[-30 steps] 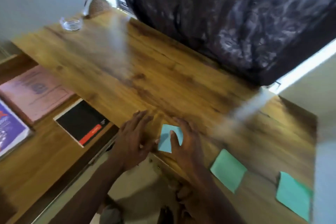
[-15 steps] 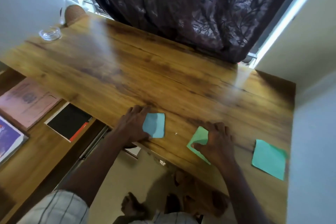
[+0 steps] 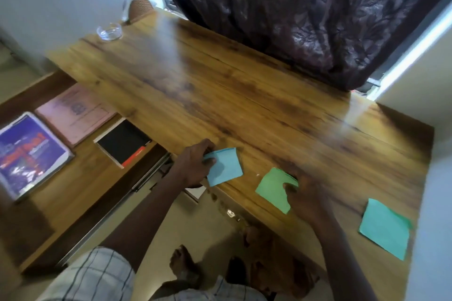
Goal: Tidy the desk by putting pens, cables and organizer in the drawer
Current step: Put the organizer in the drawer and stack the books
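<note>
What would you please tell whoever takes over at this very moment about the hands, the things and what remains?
Left hand: pinches the left edge of the blue note on the desk.
Right hand: rests on the green note; blurred, grip unclear.
The teal note lies untouched near the desk's right end.
The lower shelf on the left holds a pink booklet, a black notebook and a purple book.
Done: no pens, cables or organizer are in view on the desk.
Left: probably just the three notes; check that the drawer is shut.
</note>
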